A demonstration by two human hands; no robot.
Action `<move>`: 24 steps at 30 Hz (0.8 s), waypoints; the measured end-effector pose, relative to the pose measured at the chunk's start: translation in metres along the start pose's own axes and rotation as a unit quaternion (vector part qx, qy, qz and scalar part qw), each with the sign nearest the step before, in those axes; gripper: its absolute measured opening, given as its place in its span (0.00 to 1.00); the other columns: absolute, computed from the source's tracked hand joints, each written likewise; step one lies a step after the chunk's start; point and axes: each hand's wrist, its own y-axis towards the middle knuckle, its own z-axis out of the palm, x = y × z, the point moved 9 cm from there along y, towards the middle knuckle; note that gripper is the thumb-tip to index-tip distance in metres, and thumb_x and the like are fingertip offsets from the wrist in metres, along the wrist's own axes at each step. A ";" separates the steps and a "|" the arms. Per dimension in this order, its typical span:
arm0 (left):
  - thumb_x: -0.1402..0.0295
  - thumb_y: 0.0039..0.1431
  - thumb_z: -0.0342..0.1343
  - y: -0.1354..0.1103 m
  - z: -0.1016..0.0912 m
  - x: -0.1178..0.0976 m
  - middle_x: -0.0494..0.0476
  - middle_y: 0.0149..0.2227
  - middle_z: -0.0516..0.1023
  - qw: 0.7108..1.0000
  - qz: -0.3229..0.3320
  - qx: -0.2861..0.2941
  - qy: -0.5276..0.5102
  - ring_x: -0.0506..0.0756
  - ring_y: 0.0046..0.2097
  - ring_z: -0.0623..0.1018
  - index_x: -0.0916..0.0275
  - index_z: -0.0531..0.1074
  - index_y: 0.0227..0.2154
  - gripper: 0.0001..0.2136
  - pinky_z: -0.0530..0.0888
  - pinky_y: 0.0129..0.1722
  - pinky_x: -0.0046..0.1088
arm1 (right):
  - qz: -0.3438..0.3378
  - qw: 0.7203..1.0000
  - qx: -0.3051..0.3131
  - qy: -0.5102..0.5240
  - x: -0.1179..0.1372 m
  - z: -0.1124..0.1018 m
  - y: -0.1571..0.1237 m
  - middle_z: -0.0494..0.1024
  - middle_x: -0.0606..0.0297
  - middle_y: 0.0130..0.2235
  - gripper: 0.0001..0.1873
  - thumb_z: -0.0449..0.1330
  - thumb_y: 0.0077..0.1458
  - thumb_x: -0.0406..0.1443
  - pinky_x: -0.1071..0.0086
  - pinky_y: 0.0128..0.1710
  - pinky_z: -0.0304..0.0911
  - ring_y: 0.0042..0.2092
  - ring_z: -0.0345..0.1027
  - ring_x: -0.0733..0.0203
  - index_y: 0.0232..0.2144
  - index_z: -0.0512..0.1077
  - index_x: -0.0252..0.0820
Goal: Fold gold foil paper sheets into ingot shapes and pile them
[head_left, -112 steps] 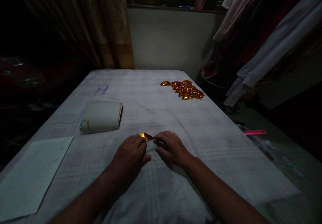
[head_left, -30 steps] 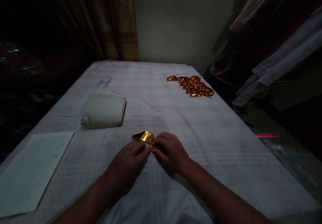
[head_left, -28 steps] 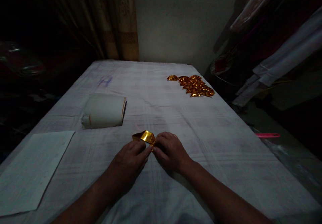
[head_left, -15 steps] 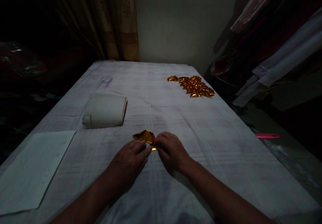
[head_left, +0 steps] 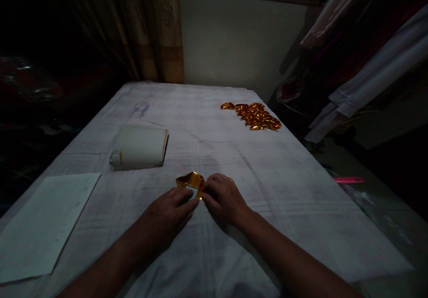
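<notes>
A piece of shiny gold foil paper (head_left: 193, 179), partly folded, lies on the cloth-covered surface between my two hands. Its far part rises to a low peak, and a pale patch shows near my left fingertips. My left hand (head_left: 175, 206) is closed on the near left edge of the foil, thumb and fingers drawn together. From the other side my right hand (head_left: 224, 197) pinches the right edge, its fingers curled over the foil and hiding that end. The fingertips of both hands are close together.
Several folded gold foil pieces (head_left: 259, 116) lie in a cluster at the far right. A pale folded packet (head_left: 140, 148) lies left of centre, and a white sheet (head_left: 50, 222) at the near left. Hanging clothes (head_left: 374, 75) and a pink handle (head_left: 349, 180) are beyond the right edge.
The foil's near side has shifted under my fingers, and a pale patch now shows there. My right hand has moved slightly left. The view has turned a little to the right.
</notes>
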 end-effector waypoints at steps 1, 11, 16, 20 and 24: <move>0.74 0.69 0.48 -0.001 0.000 0.001 0.62 0.51 0.76 1.000 -0.002 0.001 -0.005 0.58 0.50 0.76 0.58 0.71 0.55 0.16 0.79 0.48 0.41 | 0.000 1.000 -0.001 0.002 -0.001 0.000 0.000 0.75 0.63 0.39 0.06 0.64 0.55 0.30 0.62 0.42 0.59 0.42 0.68 0.56 0.35 0.72 0.44; 0.72 0.70 0.49 0.002 -0.011 0.010 0.59 0.45 0.78 0.996 0.005 -0.002 -0.086 0.54 0.46 0.77 0.60 0.75 0.42 0.10 0.78 0.45 0.32 | -0.039 0.999 -0.033 -0.013 0.009 -0.005 -0.003 0.78 0.62 0.41 0.06 0.63 0.58 0.30 0.63 0.43 0.60 0.43 0.70 0.56 0.38 0.76 0.45; 0.72 0.69 0.49 0.003 -0.013 0.014 0.59 0.45 0.78 0.998 -0.002 -0.039 -0.053 0.55 0.46 0.77 0.60 0.74 0.39 0.08 0.77 0.44 0.33 | -0.091 0.992 -0.059 -0.057 0.021 -0.006 -0.008 0.79 0.59 0.43 0.05 0.60 0.61 0.31 0.63 0.43 0.61 0.44 0.70 0.55 0.38 0.76 0.44; 0.69 0.65 0.52 -0.010 -0.023 0.045 0.67 0.59 0.72 0.993 -0.079 -0.084 0.006 0.63 0.60 0.72 0.61 0.67 0.56 0.16 0.72 0.58 0.48 | -0.112 0.989 -0.043 -0.083 0.025 -0.004 -0.010 0.80 0.59 0.46 0.06 0.60 0.61 0.31 0.62 0.43 0.61 0.45 0.71 0.54 0.39 0.76 0.43; 0.69 0.64 0.52 -0.012 -0.014 0.059 0.62 0.61 0.72 0.997 -0.077 -0.008 -0.006 0.62 0.63 0.70 0.57 0.61 0.62 0.23 0.61 0.66 0.54 | -0.124 0.987 -0.001 -0.106 0.030 -0.003 -0.008 0.80 0.57 0.48 0.07 0.63 0.58 0.33 0.61 0.44 0.62 0.46 0.72 0.53 0.40 0.76 0.42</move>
